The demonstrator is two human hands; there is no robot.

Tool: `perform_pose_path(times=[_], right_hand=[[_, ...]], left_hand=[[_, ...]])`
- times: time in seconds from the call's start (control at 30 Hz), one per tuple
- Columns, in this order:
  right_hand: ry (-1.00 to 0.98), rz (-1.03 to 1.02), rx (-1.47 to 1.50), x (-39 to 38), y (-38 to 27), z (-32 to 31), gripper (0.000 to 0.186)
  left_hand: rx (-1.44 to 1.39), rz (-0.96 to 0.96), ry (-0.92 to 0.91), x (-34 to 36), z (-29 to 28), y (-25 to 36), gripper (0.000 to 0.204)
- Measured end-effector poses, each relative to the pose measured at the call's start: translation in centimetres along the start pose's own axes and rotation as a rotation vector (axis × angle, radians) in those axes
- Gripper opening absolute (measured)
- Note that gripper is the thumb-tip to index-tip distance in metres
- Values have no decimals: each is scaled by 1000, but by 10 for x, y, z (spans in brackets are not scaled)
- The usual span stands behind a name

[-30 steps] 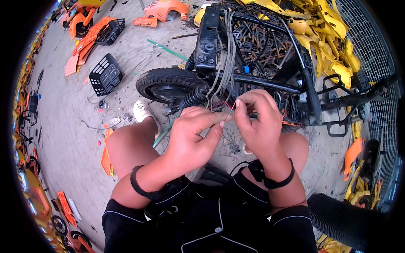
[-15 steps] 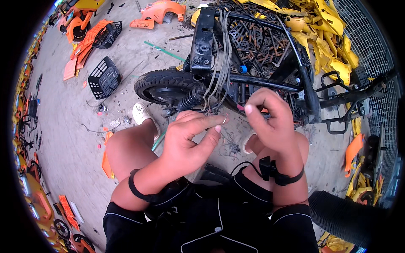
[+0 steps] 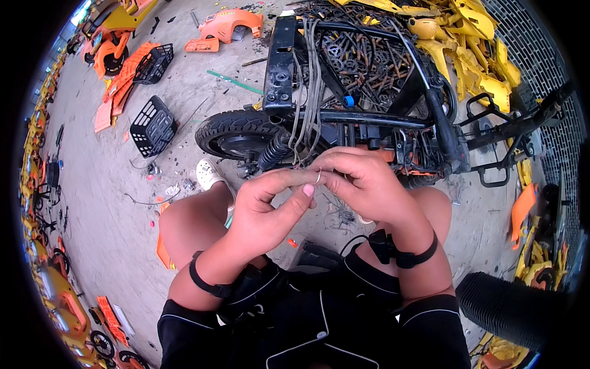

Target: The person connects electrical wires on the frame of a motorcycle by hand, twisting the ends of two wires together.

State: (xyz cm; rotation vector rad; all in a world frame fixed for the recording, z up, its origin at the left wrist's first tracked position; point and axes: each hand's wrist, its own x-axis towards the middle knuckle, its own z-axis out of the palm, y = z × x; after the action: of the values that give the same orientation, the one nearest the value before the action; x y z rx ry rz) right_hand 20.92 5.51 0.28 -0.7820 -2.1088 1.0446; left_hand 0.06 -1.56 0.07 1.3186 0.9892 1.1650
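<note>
In front of my knees my left hand (image 3: pixel 263 202) pinches a thin wire (image 3: pixel 318 176) between thumb and forefinger. My right hand (image 3: pixel 367 186) meets it from the other side, its fingertips closed at the same wire end. Fingers hide most of the wire. Just beyond, grey cables (image 3: pixel 312 80) hang in a bundle down the black scooter frame (image 3: pixel 369 117) toward my fingertips. A black wheel (image 3: pixel 216 132) and a coil-spring shock absorber (image 3: pixel 272 152) sit at the frame's left end.
Rusty metal parts (image 3: pixel 362 58) lie heaped behind the frame, with yellow body panels (image 3: pixel 476 49) beside them. On the floor at left are black baskets (image 3: pixel 153 126) and orange panels (image 3: pixel 117 92). A black ribbed object (image 3: pixel 498 301) stands by my right side.
My right hand has come down and left to join my left hand at the wire, and its fingers have closed there. The view has shifted slightly.
</note>
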Motion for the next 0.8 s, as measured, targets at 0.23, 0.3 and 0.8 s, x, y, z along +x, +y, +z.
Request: perform_pose_path(times=[0.23,0.3,0.8], right_hand=[[315,-138,-517,-1,-2,-9,20],[348,-138,-647,-1,-8,-10,22],[337,-89,-802,-7,-1,-26,10]], left_hand=[[-3,-190,-51,1,0,2,17],[-37,-232,-92,-1,-2,1,15],[-349,-291,-539,-3,-23,3,13]])
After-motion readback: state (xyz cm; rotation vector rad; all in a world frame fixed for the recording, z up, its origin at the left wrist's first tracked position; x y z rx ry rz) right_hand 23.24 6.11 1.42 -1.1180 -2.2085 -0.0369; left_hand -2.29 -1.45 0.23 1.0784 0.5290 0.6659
